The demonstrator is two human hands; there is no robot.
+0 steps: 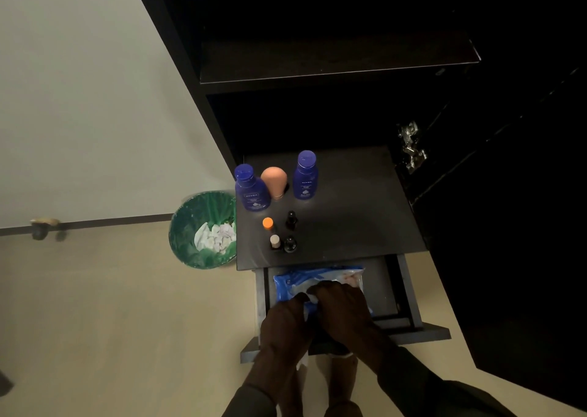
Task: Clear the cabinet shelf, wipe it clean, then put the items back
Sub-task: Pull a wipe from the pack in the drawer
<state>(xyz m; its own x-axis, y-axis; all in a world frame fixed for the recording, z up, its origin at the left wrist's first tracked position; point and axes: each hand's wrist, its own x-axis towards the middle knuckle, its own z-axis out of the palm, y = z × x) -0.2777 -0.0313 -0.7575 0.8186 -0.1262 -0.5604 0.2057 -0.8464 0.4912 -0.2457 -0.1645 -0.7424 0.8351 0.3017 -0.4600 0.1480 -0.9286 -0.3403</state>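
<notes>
Blue lotion bottles (252, 191) and small vials (275, 242) stand on the dark table (355, 207) beneath the bare cabinet shelf (333, 57), so clearing looks done (wiping likely next) while both hands, left (286, 324) and right (341, 305), pinch a wipe (309, 299) from the drawer's wipes pack (317, 278).

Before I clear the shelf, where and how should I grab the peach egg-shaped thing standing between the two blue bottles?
Probably best by its narrow lower neck or just under the bulge, coming from the front. The peach egg-shaped thing stands upright, rounded top uppermost, and that smooth dome would likely slip in a pinch from above. The blue bottles flank it closely, so a sideways approach is cramped; the front is open above the small bottles.
</notes>
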